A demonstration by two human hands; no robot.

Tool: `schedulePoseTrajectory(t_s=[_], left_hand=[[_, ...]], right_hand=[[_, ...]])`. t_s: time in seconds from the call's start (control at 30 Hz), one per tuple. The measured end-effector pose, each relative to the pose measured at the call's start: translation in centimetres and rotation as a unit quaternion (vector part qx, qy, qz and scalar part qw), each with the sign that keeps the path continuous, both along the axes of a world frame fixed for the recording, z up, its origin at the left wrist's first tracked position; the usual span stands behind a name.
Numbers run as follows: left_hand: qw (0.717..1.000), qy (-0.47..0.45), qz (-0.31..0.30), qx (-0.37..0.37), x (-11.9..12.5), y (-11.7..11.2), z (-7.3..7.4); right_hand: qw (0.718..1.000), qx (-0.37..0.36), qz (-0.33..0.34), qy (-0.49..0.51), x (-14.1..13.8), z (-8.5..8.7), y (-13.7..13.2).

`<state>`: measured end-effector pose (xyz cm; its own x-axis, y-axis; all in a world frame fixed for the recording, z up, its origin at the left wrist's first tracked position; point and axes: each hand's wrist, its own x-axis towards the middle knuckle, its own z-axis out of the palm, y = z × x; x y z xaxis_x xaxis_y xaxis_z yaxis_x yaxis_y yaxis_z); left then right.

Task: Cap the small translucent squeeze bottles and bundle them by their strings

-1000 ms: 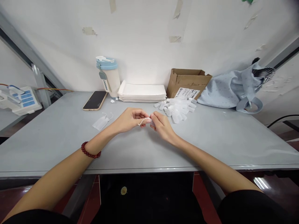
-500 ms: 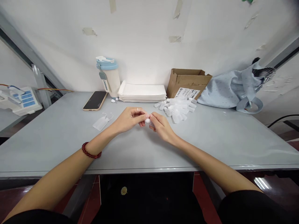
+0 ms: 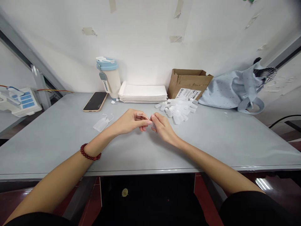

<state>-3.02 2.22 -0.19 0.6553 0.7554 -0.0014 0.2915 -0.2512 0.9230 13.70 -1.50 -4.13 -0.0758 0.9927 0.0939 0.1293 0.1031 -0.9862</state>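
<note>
Both hands meet above the grey worktop (image 3: pixel 211 138): the left hand (image 3: pixel 129 121) and right hand (image 3: pixel 162 127) each pinch one small white translucent plastic piece (image 3: pixel 144 117) between their fingertips.

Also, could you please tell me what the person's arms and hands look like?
Both forearms are bare. The left hand has a dark red bead bracelet at its wrist; the right hand wears nothing. Black sleeves show at the bottom edge.

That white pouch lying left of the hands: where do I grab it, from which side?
Pinch the pouch by its wide flat body, from above on the left hand's side. It lies flat on the table; the thin loops at its far end look flimsy.
</note>
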Motion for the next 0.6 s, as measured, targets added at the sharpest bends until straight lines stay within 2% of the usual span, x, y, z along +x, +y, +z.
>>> schedulePoseTrajectory(t_s=[0.1,0.2,0.27,0.33,0.4,0.43,0.5,0.6], left_hand=[[0.999,-0.013,-0.020,0.026,0.1,-0.3,0.1],[0.999,-0.017,-0.032,0.038,0.2,-0.6,0.3],[0.999,-0.017,-0.028,0.039,0.2,-0.7,0.3],[0.999,-0.019,-0.003,0.035,0.1,-0.5,0.3],[0.999,-0.033,0.038,0.017,0.0,-0.1,0.1],[0.997,-0.044,0.060,0.002,0.0,0.1,0.1],[0.992,-0.071,0.098,-0.033,0.0,0.5,-0.1],[0.986,-0.100,0.117,-0.064,-0.1,0.8,-0.4]], right_hand=[[0.989,-0.127,0.057,0.057,0.3,0.6,0.0],[0.941,-0.268,0.181,0.100,0.6,1.2,0.1],[0.927,-0.286,0.218,0.110,0.7,1.4,0.1],[0.954,-0.217,0.187,0.088,0.7,1.4,0.1],[0.992,-0.078,0.100,0.018,0.7,1.1,0.1],[0.998,-0.001,0.054,-0.035,0.8,0.9,0.1],[0.982,0.119,-0.007,-0.147,1.0,0.5,0.2],[0.956,0.186,-0.015,-0.227,1.2,0.2,0.3]])
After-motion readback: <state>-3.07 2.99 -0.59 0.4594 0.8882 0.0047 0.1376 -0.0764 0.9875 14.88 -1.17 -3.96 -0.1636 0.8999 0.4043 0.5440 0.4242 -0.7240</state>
